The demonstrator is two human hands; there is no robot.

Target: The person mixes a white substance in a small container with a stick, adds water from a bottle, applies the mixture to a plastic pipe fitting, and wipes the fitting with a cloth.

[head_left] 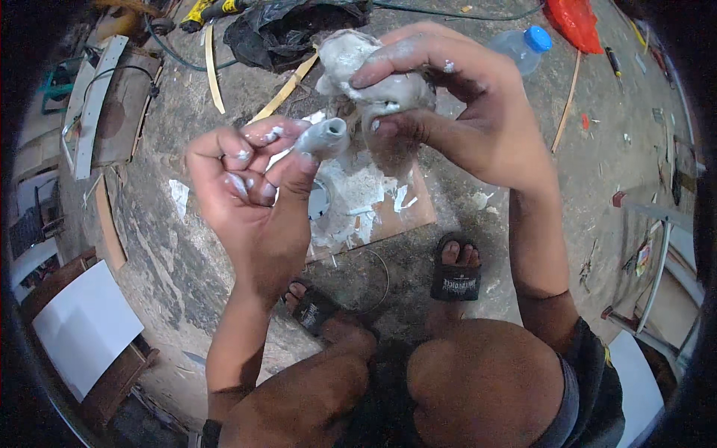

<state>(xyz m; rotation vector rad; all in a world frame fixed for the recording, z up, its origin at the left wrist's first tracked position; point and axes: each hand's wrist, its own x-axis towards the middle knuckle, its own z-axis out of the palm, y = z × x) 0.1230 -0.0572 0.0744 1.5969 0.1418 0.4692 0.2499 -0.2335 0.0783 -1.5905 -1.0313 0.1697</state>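
White lump (399, 91): held up in the right hand (482, 104), gripped from below by the thumb and from above by the index finger; uneven, rounded, raised above the floor (179, 254), to the right of the left hand (254, 187) and slightly higher.
Pale tube (323, 139): pinched between thumb and fingers of the left hand, with open end turned up toward the lump; near it, apart by a narrow gap.
Left hand: narrowed on the tube, palm partly turned up, dabbed with white on the fingers.
Right hand: curled around the lump, flecked with white.
Board (420, 203): on the floor below both hands, tan, coated with white smears and scraps.
Bottle (515, 51): just beyond the right hand, clear, blue-capped.
Black plastic bag (280, 36): crumpled on the floor, left of the lump.
Red plastic (575, 24): to the right of the bottle.
Sandals (457, 282): black, worn on both feet, below the board.
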